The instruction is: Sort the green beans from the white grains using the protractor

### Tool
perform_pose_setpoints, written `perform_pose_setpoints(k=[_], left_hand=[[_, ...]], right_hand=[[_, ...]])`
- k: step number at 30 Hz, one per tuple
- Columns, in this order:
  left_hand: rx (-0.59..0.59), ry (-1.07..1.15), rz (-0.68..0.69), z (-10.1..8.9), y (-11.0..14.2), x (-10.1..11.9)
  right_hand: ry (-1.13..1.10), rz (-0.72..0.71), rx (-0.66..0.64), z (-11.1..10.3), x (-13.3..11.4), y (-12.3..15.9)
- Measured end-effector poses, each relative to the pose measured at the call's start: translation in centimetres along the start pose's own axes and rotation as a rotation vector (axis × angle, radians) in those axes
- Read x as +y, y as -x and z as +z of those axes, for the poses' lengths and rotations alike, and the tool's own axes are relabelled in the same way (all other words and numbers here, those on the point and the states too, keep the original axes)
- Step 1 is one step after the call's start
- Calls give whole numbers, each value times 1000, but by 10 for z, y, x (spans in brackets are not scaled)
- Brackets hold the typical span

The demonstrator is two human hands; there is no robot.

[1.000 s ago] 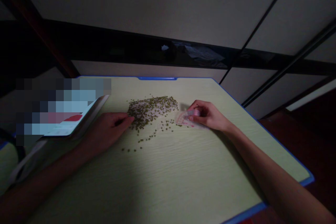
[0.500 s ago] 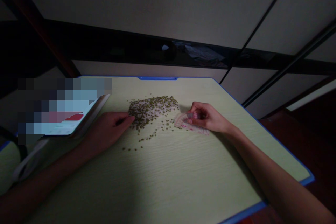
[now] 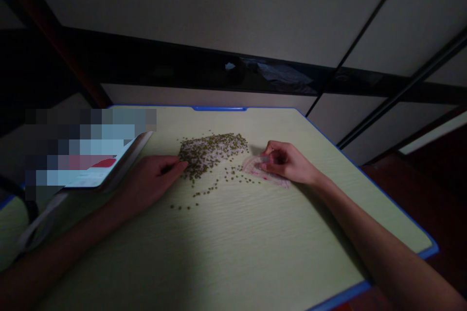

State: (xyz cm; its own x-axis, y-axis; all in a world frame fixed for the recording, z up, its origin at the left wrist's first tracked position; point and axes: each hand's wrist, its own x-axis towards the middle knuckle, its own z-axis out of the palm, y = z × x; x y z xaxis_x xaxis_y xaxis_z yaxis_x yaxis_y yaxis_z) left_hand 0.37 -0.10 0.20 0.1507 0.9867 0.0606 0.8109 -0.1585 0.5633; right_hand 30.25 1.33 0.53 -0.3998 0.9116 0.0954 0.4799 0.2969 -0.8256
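A pile of small green beans mixed with pale, rice-like grains (image 3: 215,151) lies on the table. My left hand (image 3: 156,172) touches the pile's left edge. Its thumb and fingers curl towards each other at the tips, and whatever is between them is too small to make out. To the right of the pile, my right hand (image 3: 288,163) pinches a clear plastic protractor (image 3: 270,176) with pinkish markings. The protractor is low over the tabletop, its left end close to some loose green beans (image 3: 233,173). Fingers cover part of its upper side.
The pale table (image 3: 233,252) has a blue rim and a blue handle-like piece (image 3: 220,108) at the far edge. A tablet (image 3: 87,175) with a lit, partly blurred screen stands tilted at the left, beside a pale strap (image 3: 40,223). Cabinet panels (image 3: 204,9) rise behind.
The protractor has tilted very slightly in my right hand. My left hand and the pile look the same.
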Motion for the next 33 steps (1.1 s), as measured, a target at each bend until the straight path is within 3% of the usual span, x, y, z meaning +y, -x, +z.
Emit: perform_pose_setpoints(k=[28, 33], left_hand=[[4, -14, 1, 0, 1, 1], [10, -24, 8, 2, 0, -1]], right_hand=[[34, 55, 77, -3, 2, -3], [61, 9, 135, 1, 2, -5]])
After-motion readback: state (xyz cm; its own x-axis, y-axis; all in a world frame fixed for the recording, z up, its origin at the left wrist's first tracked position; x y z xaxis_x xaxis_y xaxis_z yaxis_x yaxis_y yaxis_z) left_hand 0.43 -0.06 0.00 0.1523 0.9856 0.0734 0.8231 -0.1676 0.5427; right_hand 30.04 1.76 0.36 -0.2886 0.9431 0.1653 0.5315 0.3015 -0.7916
